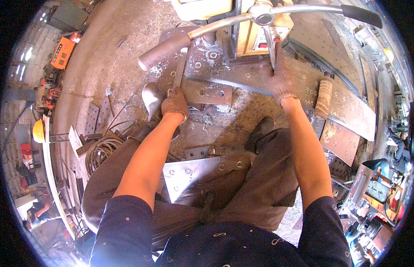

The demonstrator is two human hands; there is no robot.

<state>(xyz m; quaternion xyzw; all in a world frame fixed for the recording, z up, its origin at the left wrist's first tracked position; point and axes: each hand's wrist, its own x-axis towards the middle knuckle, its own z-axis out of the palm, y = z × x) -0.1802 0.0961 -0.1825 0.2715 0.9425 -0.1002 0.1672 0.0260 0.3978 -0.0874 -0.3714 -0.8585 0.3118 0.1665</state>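
Observation:
My left hand (pixel 175 105), in a brown work glove, is closed around the near end of a narrow flat metal bar (pixel 180 66). The bar points away from me over a steel plate with holes (pixel 207 95). My right hand (pixel 282 81), also gloved, is at the drill machine (pixel 251 38). One finger stretches up toward the red button (pixel 277 40) on its panel. A feed lever (pixel 269 46) runs down from the hub to beside that hand; its lower end is partly hidden. The drill stands on a large steel plate (pixel 249 71) strewn with shavings and ring-shaped marks.
A brown cylinder (pixel 323 95) lies right of my right hand. Coiled cable (pixel 102 153) sits by my left leg. A drilled plate (pixel 189 175) lies between my legs. Further off are an orange machine (pixel 62 52), a yellow helmet (pixel 38 131) and stacked plates (pixel 342 140).

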